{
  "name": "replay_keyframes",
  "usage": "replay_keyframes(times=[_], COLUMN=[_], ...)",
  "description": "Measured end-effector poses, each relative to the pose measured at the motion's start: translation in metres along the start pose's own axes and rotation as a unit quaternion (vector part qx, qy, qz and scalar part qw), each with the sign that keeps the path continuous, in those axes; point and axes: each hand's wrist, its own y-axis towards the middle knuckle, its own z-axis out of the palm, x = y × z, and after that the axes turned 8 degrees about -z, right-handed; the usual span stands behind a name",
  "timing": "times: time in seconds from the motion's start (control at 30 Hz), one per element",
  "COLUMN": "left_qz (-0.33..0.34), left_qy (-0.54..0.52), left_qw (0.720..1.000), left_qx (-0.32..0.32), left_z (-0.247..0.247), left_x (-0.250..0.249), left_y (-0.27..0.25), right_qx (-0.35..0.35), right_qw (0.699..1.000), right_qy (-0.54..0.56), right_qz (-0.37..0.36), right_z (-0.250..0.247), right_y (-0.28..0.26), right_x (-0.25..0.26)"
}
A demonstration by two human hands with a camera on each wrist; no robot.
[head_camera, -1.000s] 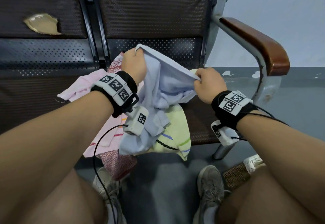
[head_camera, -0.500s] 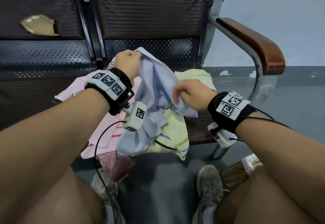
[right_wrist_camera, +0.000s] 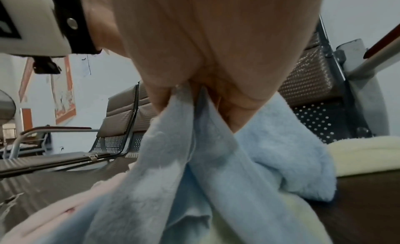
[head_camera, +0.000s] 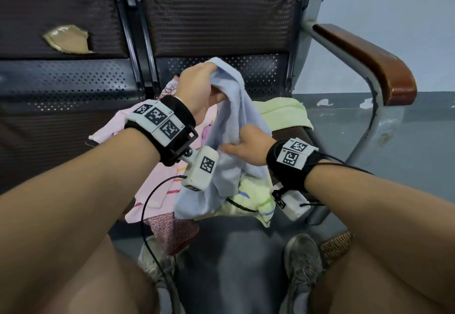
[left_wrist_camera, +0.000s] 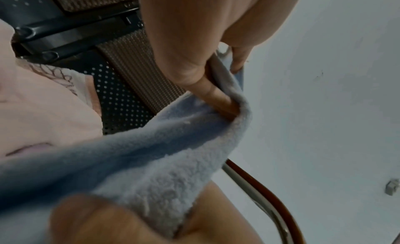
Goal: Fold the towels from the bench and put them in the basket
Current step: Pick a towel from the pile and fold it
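A light blue towel (head_camera: 234, 126) hangs between both hands above the bench seat. My left hand (head_camera: 199, 87) grips its top corner, fingers curled round the cloth (left_wrist_camera: 216, 97). Lower and to the right, my right hand (head_camera: 246, 146) pinches a fold of the same towel (right_wrist_camera: 194, 127). Under it lie a pale green towel (head_camera: 283, 114), a pink towel (head_camera: 162, 185) and a red patterned cloth (head_camera: 172, 230) that hangs over the seat's front edge. A woven basket (head_camera: 337, 244) shows at the floor beside my right knee, mostly hidden.
The bench has dark perforated backrests (head_camera: 216, 18) and a brown armrest (head_camera: 369, 60) on a metal frame at the right. My shoes (head_camera: 302, 264) stand on the grey floor below. A cable (head_camera: 147, 205) runs from the left wrist camera.
My right hand let the towel's edge go slack and moved left and down, close under the left hand, taking a new pinch of the cloth. The left hand held its corner and rose slightly.
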Motion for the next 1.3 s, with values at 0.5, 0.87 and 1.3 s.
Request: replay_keyframes(times=[0.5,0.87,1.3], left_qz=[-0.015,0.104,0.248], left_qy=[0.207,0.367,0.345], left_qw=[0.965,0.916,0.896], left_qx=[-0.160,-0.126,-0.127], left_z=[-0.077,-0.079,-0.047], left_x=[0.008,-0.002,-0.093], left_y=[0.028,0.016,0.000], right_qx=[-0.174,-0.208,-0.221], right_qw=[0.982,0.977,0.966], right_qy=[-0.032,0.044,-0.122], right_qz=[0.068,-0.019,-0.051], right_z=[-0.063,-0.108,-0.201], right_y=[-0.026,-0.039,-0.049], right_x=[-0.061,-0.039,-0.007])
